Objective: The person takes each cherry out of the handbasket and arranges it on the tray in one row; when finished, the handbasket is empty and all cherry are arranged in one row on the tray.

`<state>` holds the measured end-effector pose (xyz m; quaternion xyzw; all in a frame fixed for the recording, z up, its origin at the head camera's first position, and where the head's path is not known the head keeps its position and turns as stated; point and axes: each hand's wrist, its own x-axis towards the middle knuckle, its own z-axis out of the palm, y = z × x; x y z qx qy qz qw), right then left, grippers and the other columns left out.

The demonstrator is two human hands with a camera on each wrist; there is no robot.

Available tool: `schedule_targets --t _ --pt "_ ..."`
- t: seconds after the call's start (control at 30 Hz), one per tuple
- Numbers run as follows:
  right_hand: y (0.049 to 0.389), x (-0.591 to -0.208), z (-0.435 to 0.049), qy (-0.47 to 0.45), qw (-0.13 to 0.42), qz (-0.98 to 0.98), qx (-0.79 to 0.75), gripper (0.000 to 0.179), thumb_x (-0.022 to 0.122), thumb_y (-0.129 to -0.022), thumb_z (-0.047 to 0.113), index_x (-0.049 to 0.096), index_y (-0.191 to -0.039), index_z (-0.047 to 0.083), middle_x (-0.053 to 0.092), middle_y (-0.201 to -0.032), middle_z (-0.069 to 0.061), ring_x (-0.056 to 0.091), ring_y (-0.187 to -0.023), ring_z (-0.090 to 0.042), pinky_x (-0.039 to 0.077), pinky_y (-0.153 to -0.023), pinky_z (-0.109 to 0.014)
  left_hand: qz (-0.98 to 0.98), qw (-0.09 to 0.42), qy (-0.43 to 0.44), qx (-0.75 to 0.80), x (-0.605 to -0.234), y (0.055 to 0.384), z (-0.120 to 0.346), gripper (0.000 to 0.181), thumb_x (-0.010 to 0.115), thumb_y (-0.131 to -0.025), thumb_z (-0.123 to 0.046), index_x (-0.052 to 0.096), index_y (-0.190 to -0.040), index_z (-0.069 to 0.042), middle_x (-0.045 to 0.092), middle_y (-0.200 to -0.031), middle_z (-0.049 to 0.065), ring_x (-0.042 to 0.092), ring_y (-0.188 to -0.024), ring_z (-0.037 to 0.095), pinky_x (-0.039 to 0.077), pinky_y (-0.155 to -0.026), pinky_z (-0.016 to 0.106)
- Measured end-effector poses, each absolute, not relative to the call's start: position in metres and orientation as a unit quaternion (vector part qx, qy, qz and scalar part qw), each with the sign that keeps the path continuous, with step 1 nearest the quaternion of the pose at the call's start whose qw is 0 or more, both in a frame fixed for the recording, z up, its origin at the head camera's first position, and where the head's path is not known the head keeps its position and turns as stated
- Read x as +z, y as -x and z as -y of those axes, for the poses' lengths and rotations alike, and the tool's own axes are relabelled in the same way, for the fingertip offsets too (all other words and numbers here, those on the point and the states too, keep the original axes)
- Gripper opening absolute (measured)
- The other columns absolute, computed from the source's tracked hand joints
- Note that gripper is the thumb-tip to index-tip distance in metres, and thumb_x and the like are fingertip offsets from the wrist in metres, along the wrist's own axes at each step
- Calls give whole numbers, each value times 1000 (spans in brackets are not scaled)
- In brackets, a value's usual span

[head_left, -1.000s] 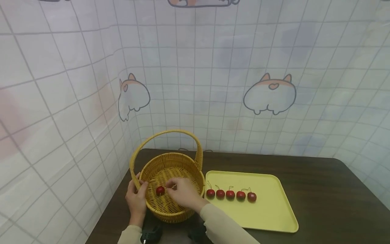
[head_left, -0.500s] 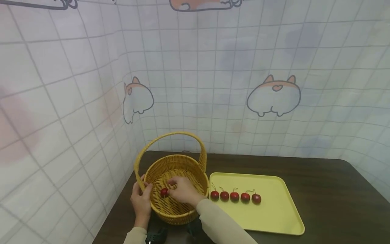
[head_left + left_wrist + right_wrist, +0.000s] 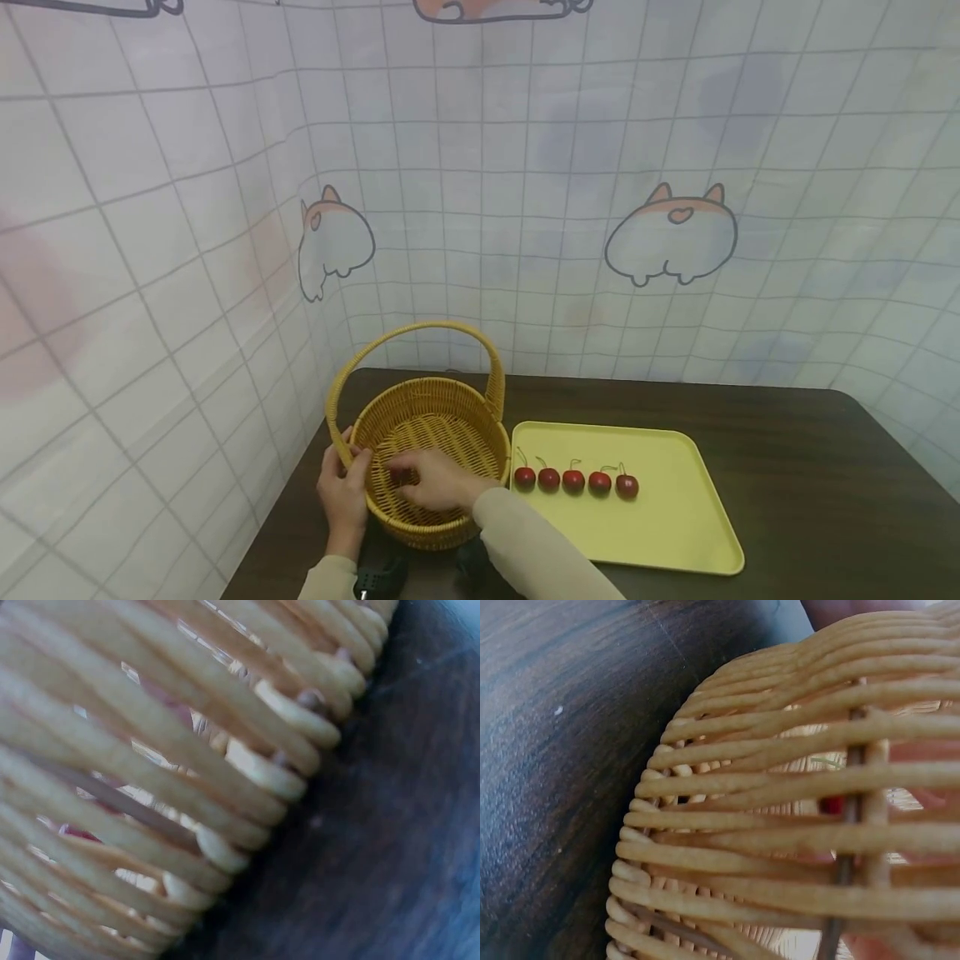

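A round yellow wicker basket [image 3: 427,533] with a tall arched handle stands at the left of the table. My left hand [image 3: 343,496] grips its left side near the handle's foot, thumb over the rim. Inside the basket, my right hand [image 3: 435,481] is low over the bottom, finger and thumb curled round a dark red cherry [image 3: 405,477] that they largely cover. Through the weave in the right wrist view, a bit of the red cherry [image 3: 831,804] and a green stem show. The left wrist view shows mostly the basket's wall [image 3: 150,750].
Right beside the basket lies a yellow tray [image 3: 675,533]. Several cherries [image 3: 573,481] with stems upward form a row on it. A dark wood table [image 3: 795,467] bears everything. White grid-patterned cloth [image 3: 525,167] hangs behind and at the left.
My right hand has gone from the cherry's stem to over the cherry itself, moving slightly left and down. The left hand keeps its hold on the basket. The head view has shifted slightly.
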<state>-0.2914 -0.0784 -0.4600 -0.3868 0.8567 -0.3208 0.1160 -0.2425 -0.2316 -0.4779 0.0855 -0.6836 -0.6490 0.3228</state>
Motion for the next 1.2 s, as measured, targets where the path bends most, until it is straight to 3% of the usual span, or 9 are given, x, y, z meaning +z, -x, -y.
schedule_targets --t 0.47,0.7,0.93,1.2 --pt "287 -460 77 317 73 -902 -283 28 71 -86 5 71 -113 8 66 -100 1 56 -93 -9 48 -83 -27 675 309 -102 -663 -508 264 242 41 65 -92 -4 58 -132 -2 55 -91 -6 54 -76 4 46 -62 15" --pt "286 -459 77 311 46 -909 -273 21 71 -86 7 71 -107 9 66 -93 3 58 -83 -7 49 -74 -25 678 309 -101 -660 -499 260 241 41 64 -92 -4 59 -132 -3 55 -92 -4 54 -79 4 46 -65 14" --pt "279 -451 67 270 -19 -913 -305 29 75 -86 24 69 -113 14 58 -104 0 56 -87 -11 49 -71 -24 683 320 -83 -652 -477 244 232 39 63 -91 -2 57 -129 6 55 -90 -5 53 -75 2 45 -63 13" --pt "276 -442 47 256 -28 -904 -342 29 73 -87 21 65 -113 11 57 -103 1 56 -89 -12 49 -74 -26 684 322 -88 -649 -475 242 231 37 63 -92 -4 60 -128 5 55 -88 -6 53 -73 4 46 -63 17"
